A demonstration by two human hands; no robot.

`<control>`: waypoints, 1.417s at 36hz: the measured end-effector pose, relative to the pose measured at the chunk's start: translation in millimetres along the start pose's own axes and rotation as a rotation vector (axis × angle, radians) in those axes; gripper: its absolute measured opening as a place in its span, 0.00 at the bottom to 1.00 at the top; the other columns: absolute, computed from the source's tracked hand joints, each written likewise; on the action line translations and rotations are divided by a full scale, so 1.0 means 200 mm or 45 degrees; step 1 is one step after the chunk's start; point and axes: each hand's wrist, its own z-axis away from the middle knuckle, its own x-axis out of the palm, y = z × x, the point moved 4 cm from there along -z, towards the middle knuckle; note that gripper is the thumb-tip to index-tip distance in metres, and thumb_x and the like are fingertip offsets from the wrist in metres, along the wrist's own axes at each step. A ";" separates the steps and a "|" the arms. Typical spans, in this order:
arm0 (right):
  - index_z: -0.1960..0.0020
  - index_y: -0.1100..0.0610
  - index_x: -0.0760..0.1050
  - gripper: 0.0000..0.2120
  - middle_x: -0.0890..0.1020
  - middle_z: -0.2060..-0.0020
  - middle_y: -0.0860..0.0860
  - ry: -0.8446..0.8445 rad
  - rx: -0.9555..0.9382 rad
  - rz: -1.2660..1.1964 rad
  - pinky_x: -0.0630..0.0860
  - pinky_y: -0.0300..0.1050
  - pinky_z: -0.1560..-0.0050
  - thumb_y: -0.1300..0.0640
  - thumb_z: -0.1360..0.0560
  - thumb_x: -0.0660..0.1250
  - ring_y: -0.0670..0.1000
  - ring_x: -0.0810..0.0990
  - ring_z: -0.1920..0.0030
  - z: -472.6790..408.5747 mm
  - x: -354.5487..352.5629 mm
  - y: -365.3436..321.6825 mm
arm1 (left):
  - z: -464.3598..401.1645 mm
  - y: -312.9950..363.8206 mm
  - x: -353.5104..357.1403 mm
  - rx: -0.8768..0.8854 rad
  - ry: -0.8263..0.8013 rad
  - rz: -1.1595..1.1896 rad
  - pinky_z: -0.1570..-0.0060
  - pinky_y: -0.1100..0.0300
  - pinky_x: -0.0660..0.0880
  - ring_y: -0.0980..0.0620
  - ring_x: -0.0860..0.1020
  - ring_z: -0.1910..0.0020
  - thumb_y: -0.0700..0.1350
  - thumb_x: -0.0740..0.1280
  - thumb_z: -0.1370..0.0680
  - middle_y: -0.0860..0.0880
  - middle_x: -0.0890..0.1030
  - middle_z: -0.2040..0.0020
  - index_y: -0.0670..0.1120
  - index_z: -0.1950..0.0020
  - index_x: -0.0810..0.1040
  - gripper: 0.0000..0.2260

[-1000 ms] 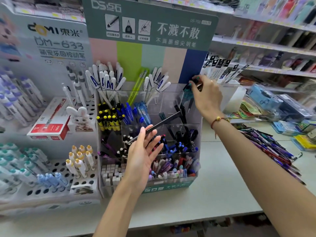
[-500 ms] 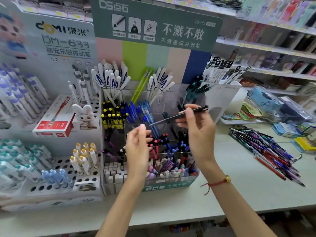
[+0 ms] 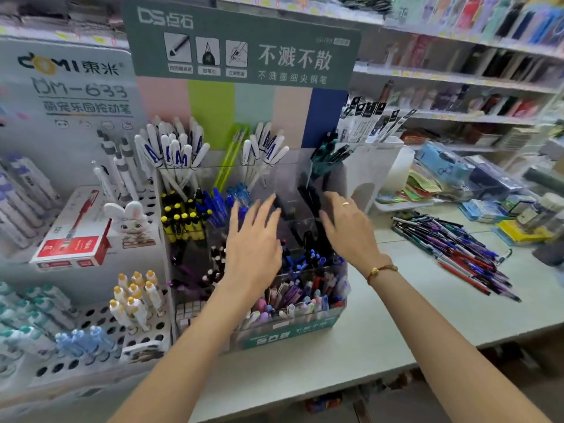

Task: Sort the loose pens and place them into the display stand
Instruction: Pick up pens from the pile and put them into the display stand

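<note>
This is a shop with shelves and a long counter. The counter (image 3: 381, 340) is pale green-white and smooth, and its front edge runs across the bottom right. Under that edge it is dark, and things there are too blurry to tell. Behind the counter, white wall shelves (image 3: 451, 77) run in rows up to the top right corner. They are packed with colourful packets, all blurry. Little yellow price tags (image 3: 65, 35) sit along a shelf edge at the top left. A grey sign board (image 3: 68, 96) with cartoon animals stands at the left. The light is bright and even.
</note>
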 end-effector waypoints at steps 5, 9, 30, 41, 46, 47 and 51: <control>0.30 0.55 0.69 0.21 0.79 0.42 0.54 0.106 -0.032 -0.235 0.74 0.43 0.48 0.57 0.22 0.65 0.53 0.76 0.43 0.11 -0.09 0.08 | 0.02 0.04 -0.02 -0.060 0.153 0.054 0.27 0.42 0.53 0.45 0.68 0.30 0.45 0.71 0.27 0.47 0.73 0.30 0.46 0.34 0.75 0.22; 0.37 0.52 0.73 0.15 0.80 0.51 0.48 0.169 0.071 -0.344 0.76 0.44 0.58 0.57 0.23 0.65 0.48 0.77 0.54 0.22 -0.15 0.28 | 0.03 0.19 -0.09 -0.025 0.323 0.128 0.31 0.48 0.61 0.46 0.72 0.35 0.45 0.68 0.25 0.48 0.76 0.36 0.45 0.37 0.77 0.17; 0.27 0.50 0.64 0.22 0.72 0.33 0.50 -0.706 0.556 0.180 0.70 0.47 0.39 0.51 0.20 0.61 0.53 0.67 0.32 0.58 0.12 2.27 | -0.60 1.64 1.12 0.099 -0.661 0.337 0.43 0.54 0.72 0.53 0.71 0.35 0.43 0.56 0.19 0.56 0.73 0.33 0.54 0.32 0.71 0.17; 0.22 0.50 0.54 0.33 0.58 0.23 0.54 -0.478 0.355 0.336 0.54 0.61 0.29 0.38 0.23 0.51 0.59 0.57 0.24 0.56 0.52 2.59 | -1.05 1.86 1.70 0.316 -0.701 0.151 0.26 0.56 0.51 0.50 0.46 0.22 0.38 0.58 0.23 0.47 0.44 0.21 0.45 0.21 0.44 0.34; 0.22 0.47 0.51 0.31 0.57 0.23 0.51 -0.469 0.273 0.347 0.54 0.60 0.27 0.37 0.21 0.48 0.57 0.56 0.24 0.55 0.56 2.69 | -1.17 1.90 1.92 0.439 -0.851 -0.018 0.24 0.51 0.43 0.49 0.41 0.22 0.45 0.59 0.24 0.47 0.42 0.21 0.47 0.22 0.38 0.38; 0.22 0.47 0.51 0.31 0.57 0.23 0.50 -0.479 0.264 0.348 0.54 0.60 0.27 0.36 0.21 0.47 0.56 0.56 0.23 0.54 0.56 2.72 | -1.19 1.89 1.95 0.444 -0.863 -0.031 0.24 0.50 0.43 0.48 0.43 0.22 0.47 0.60 0.23 0.46 0.44 0.21 0.47 0.21 0.39 0.38; 0.21 0.47 0.50 0.33 0.55 0.22 0.49 -0.531 0.257 0.348 0.50 0.59 0.26 0.32 0.22 0.43 0.55 0.53 0.23 0.53 0.55 2.79 | -1.21 1.91 1.95 0.511 -0.712 -0.027 0.26 0.49 0.50 0.42 0.62 0.30 0.57 0.61 0.26 0.42 0.65 0.29 0.44 0.23 0.55 0.36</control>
